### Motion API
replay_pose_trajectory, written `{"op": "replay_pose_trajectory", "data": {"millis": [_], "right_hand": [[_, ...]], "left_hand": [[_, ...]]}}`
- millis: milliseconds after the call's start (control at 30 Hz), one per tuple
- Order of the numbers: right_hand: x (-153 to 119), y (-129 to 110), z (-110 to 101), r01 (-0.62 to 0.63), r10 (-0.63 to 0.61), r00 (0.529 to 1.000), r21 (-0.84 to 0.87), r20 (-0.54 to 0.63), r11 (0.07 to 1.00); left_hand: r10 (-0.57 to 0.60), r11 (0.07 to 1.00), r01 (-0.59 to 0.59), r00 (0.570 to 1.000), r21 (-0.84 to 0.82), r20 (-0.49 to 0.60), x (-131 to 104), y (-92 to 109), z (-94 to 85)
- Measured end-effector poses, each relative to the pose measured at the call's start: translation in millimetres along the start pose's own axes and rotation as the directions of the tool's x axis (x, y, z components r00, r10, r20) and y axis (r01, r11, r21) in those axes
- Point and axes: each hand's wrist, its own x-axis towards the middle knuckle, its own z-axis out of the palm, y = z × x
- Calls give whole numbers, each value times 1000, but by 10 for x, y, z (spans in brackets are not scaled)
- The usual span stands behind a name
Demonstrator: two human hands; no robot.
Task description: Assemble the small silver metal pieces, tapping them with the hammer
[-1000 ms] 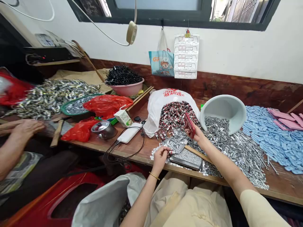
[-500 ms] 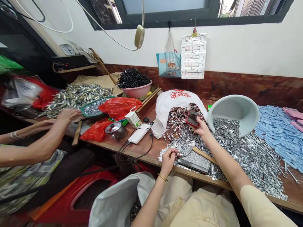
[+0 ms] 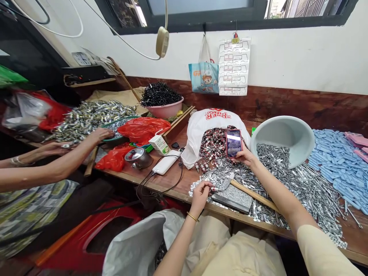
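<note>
My left hand pinches a small red-and-silver metal fitting above the table's front edge. In my right hand is a smartphone, held upright with its screen lit. Behind the phone, similar red-and-silver fittings spill from a white plastic bag. A hammer with a wooden handle lies under my right forearm, its head near the fitting. Close to my left hand are a dark metal bar and a speckled block, among small loose metal pieces.
A grey tub tips out metal parts, with blue plastic pieces to its right. Leftward lie a white power bank with cables, a metal cup and a juice carton. A co-worker's hands work among parts at far left.
The smartphone's screen has gone from dark to lit, and my right hand has turned it more upright. My left hand still pinches the fitting. The co-worker's hand has moved right, to the green tray.
</note>
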Motion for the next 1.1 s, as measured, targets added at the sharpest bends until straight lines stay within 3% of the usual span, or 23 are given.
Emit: {"op": "replay_pose_trajectory", "data": {"millis": [133,500,1100], "right_hand": [[55,4,-101,28,-29,997,-10,-66,1000],[110,3,-319,68,-68,997,-7,-32,998],[121,-3,-285,143,-138,988,-80,66,986]], "left_hand": [[-8,1000,8,1000,-3,-13,4,-1,-3],[-19,1000,19,1000,12,-13,14,73,14],[-15,1000,15,1000,24,-9,56,-31,-33]]}}
